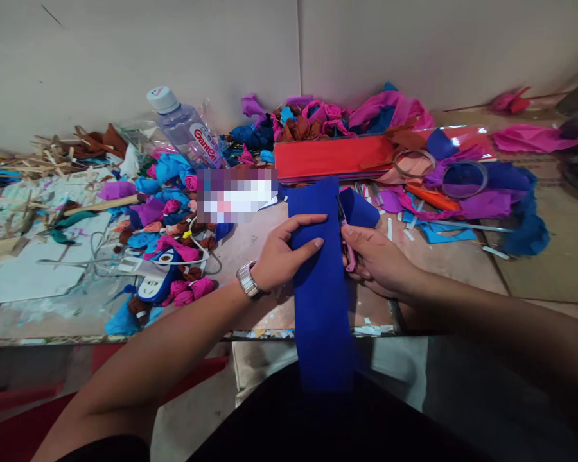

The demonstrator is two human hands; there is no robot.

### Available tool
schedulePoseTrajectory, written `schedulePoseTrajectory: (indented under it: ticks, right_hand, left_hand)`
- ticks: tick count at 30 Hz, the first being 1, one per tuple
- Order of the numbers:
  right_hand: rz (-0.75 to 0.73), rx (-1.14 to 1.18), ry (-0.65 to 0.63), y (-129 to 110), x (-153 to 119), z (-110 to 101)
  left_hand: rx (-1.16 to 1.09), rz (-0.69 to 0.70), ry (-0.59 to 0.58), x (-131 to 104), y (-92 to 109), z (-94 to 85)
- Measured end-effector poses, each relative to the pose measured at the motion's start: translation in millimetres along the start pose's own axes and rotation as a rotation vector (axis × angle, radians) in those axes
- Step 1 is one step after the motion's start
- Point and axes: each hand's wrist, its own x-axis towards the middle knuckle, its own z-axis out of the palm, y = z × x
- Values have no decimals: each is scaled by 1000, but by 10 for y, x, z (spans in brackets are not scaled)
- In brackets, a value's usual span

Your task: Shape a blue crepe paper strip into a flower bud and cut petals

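A long blue strip (319,289) runs from the table over its front edge toward my lap. My left hand (291,250), with a metal watch on the wrist, rests on the strip's left side, thumb and index finger apart on its surface. My right hand (373,256) is closed on pink-handled scissors (350,256), whose dark blades point away from me along the strip's right edge. Just right of the blades lies a curled blue piece (360,208).
Behind the strip lies a red sheet stack (332,158). A capped bottle (183,131) leans at the back left above crumpled coloured pieces and a blue-white power strip (157,282). Rings of tape (465,179) and purple scraps lie to the right.
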Motion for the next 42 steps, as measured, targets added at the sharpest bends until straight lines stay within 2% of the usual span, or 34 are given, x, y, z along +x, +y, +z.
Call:
schedulePoseTrajectory:
  ticks: [10, 19, 25, 42]
  right_hand:
    - [-31, -9, -4, -12, -8, -1]
    - [2, -21, -9, 15, -18, -10]
    - [0, -21, 2, 6, -8, 3]
    - [9, -20, 10, 24, -3, -3]
  left_hand:
    - [-29, -22, -5, 0, 1, -4]
    - [8, 3, 49, 24, 40, -31]
    - [-24, -30, 34, 24, 48, -29]
    - [-21, -19, 24, 10, 52, -7]
